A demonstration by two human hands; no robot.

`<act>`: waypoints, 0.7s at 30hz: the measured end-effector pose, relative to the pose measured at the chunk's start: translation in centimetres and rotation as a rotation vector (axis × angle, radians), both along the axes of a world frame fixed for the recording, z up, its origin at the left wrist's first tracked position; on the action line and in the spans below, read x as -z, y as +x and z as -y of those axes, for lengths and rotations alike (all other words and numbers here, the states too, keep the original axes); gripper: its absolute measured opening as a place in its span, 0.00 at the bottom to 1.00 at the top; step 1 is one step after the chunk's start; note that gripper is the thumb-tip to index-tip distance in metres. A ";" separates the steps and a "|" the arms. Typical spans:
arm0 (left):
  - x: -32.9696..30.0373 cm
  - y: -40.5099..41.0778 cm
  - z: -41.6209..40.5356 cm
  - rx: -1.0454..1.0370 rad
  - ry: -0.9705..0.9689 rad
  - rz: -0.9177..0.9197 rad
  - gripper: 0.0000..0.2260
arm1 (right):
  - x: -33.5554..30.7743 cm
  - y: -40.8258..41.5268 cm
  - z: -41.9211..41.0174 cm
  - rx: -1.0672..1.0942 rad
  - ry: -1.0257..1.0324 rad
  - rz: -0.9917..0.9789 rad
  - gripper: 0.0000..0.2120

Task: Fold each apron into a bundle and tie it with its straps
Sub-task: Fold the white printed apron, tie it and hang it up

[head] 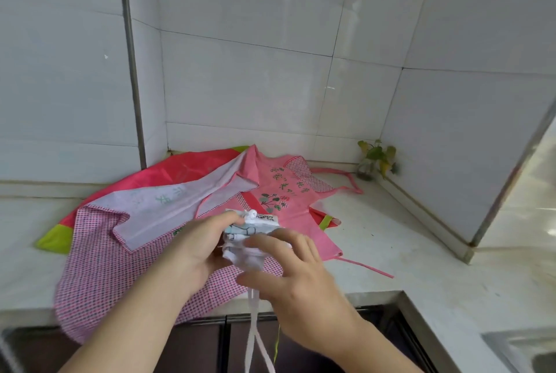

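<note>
**Holding one folded white bundle above three spread aprons**

Gripping from both sides, two bare hands held a single small white folded apron bundle (252, 237) above the counter's front edge. The left hand (198, 245) curled round the bundle's left side, its thumb up near a small knot at the top. The right hand (296, 278) lay on the bundle's right and lower side, fingers bent over the cloth and grasping it. The bundle was compact, layered in folds, with pale blue print and small dark lettering on its top face. Two white straps (254, 339) hung from under it, down past the counter edge in front of the dark cabinet.

Beneath the hands, three more aprons lay spread and overlapping on the pale stone countertop (400, 240): a pink checked apron (99, 267) nearest, partly turned back to show its white lining; a plain pink apron with printed flowers and characters (279, 192) behind; and a red apron with green trim (156, 172) underneath, against the tiled wall. One small leafy plant (376, 159) stood in the far corner.
</note>
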State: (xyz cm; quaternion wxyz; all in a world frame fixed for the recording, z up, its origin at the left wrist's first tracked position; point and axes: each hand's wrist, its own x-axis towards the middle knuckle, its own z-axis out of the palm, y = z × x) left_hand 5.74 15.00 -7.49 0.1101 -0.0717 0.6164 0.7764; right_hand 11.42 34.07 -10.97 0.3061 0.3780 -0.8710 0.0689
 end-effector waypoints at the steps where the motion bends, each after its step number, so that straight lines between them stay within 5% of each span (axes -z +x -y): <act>1: -0.1 0.2 -0.2 0.018 -0.011 0.001 0.09 | -0.1 0.4 0.0 -0.033 -0.056 -0.024 0.18; 3: -0.3 1.1 -0.6 0.047 -0.053 0.009 0.10 | -1.2 1.8 -0.2 -0.070 -0.274 0.031 0.09; 6: 0.5 2.0 -0.8 0.119 -0.126 0.041 0.11 | -3.9 3.7 0.0 -0.098 -0.655 0.365 0.06; 13: 0.8 6.3 -3.5 0.468 -0.475 0.049 0.20 | -8.6 5.3 -1.6 0.040 -1.219 0.824 0.17; 16: -1.1 7.6 -5.4 0.508 -0.637 -0.216 0.18 | -11.4 6.3 -2.5 0.049 -1.376 0.939 0.17; 18: -2.7 9.0 -6.5 0.559 -0.520 -0.387 0.16 | -13.2 7.0 -2.9 0.064 -1.371 0.909 0.15; 21: -6.4 10.3 -9.3 0.493 -0.075 -0.439 0.23 | -16.1 8.3 -4.2 0.135 -1.336 0.801 0.17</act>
